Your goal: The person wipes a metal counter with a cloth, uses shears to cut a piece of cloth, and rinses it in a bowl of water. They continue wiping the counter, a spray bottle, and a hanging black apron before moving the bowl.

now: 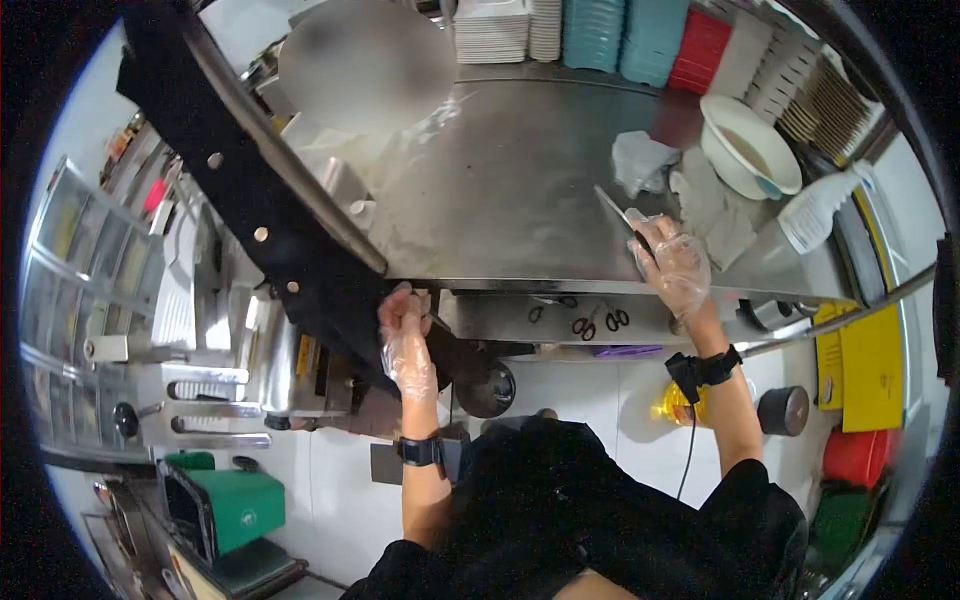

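Observation:
A thin plastic glove covers my right hand [672, 262], which is closed around the dark handle of a knife [612, 207]. Its narrow blade points up and left over the steel worktop [500, 180], near the front edge. My left hand [406, 335], also gloved, is raised off the worktop's front left corner, beside a black hanging cloth with metal snaps [262, 235]. Its fingers are loosely bent and somewhat apart, with nothing visible in them. Close beyond my right hand lie a crumpled clear plastic bag [642, 162] and a grey cloth [715, 205].
At the right stand a white basin [750, 148] and a spray bottle [825, 208]. Stacked trays [595, 35] line the back. Several scissors [590, 322] lie on the shelf under the worktop. A yellow bottle [680, 405] and a green bin [235, 508] are at floor level.

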The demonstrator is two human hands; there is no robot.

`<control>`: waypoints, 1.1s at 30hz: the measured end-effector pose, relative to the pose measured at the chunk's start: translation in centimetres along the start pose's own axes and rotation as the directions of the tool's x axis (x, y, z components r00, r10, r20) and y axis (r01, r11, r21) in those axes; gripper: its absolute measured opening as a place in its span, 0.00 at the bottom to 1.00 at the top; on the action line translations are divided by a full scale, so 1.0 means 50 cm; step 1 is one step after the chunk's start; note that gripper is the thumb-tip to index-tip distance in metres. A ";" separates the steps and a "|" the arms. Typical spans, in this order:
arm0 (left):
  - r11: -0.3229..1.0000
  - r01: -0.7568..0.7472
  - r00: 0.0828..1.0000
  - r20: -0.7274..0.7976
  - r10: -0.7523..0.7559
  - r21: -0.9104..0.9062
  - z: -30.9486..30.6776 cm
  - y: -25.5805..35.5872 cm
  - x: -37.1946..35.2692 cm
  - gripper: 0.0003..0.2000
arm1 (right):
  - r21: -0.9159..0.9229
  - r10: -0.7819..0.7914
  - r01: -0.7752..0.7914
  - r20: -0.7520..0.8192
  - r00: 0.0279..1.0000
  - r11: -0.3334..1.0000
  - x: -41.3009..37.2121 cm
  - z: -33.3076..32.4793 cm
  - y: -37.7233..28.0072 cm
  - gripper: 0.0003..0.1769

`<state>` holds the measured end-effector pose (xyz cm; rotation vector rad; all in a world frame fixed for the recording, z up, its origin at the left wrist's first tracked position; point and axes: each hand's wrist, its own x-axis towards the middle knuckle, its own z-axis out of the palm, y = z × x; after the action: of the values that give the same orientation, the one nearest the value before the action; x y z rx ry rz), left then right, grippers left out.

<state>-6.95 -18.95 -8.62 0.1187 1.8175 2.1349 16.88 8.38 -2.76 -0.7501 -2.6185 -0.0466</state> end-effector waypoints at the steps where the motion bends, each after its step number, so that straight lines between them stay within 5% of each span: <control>1: 1.000 -0.012 1.000 0.019 0.011 0.004 0.004 0.006 -0.003 0.11 | -0.008 0.016 -0.016 -0.001 1.000 1.000 -0.012 -0.002 0.016 0.27; 3: 0.999 -0.044 0.998 0.048 0.045 -0.008 0.005 0.003 0.001 0.11 | -0.148 -0.065 0.070 0.041 0.997 0.987 -0.026 -0.027 0.033 0.35; 4: 0.999 -0.050 0.997 0.050 0.050 -0.001 0.008 0.004 0.003 0.11 | -0.039 -0.051 0.053 0.052 0.997 0.998 -0.027 -0.046 0.039 0.40; 8: 0.997 -0.080 0.995 0.054 0.079 0.012 -0.012 -0.024 0.026 0.11 | -0.044 0.210 -0.208 0.031 0.977 0.977 0.006 -0.063 0.128 0.39; 10: 0.996 -0.085 0.995 0.059 0.084 0.012 -0.018 -0.023 0.027 0.11 | -0.294 0.228 -0.278 -0.193 0.954 0.914 0.014 -0.013 0.205 0.38; 14: 0.997 -0.080 0.996 0.034 0.080 -0.002 -0.011 0.000 0.011 0.13 | -0.339 0.497 -0.479 -0.036 0.867 0.810 0.035 0.021 0.234 0.36; 19: 0.996 -0.086 0.995 0.044 0.087 -0.034 -0.031 -0.001 0.016 0.13 | -0.113 0.249 -0.279 -0.223 0.942 0.954 0.013 0.174 0.549 0.31; 22: 0.996 -0.072 0.997 0.021 0.073 -0.051 -0.034 0.001 0.015 0.13 | -0.086 0.422 -0.468 -0.314 0.850 0.879 0.049 -0.079 0.219 0.31; 25: 0.996 -0.046 0.999 0.025 0.048 -0.073 -0.030 0.007 0.014 0.13 | 0.013 0.384 -0.394 -0.248 0.889 0.919 0.056 -0.133 0.062 0.35; 26: 0.997 -0.044 0.999 0.021 0.046 -0.069 -0.032 0.003 0.015 0.13 | 0.031 0.294 -0.294 -0.210 0.933 0.955 0.053 -0.101 0.047 0.32; 27: 0.994 -0.058 0.998 0.023 0.060 -0.090 -0.034 -0.002 0.017 0.13 | 0.252 0.178 -0.123 -0.210 0.961 0.960 0.051 -0.066 0.021 0.32; 28: 0.991 -0.071 0.997 0.024 0.074 -0.111 -0.036 -0.005 0.018 0.14 | 0.464 0.059 0.044 -0.206 0.977 0.885 0.049 -0.030 -0.006 0.32; 30: 0.993 -0.070 0.997 0.019 0.072 -0.098 -0.043 0.000 0.019 0.14 | 0.899 -0.127 0.203 -0.166 0.978 0.388 0.048 0.089 -0.042 0.39; 32: 0.994 -0.070 0.997 0.011 0.071 -0.085 -0.055 -0.001 0.022 0.13 | 0.663 -0.349 0.206 0.088 0.933 0.720 0.058 0.085 -0.113 0.42; 33: 0.994 -0.071 0.997 -0.001 0.071 -0.088 -0.061 0.000 0.024 0.13 | 0.086 -0.356 0.346 0.270 0.895 0.934 0.058 0.021 -0.179 0.43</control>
<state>-8.90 -21.49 -9.37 0.1670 1.7394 2.2586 9.64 2.34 -1.82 -0.2752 -2.9892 0.0044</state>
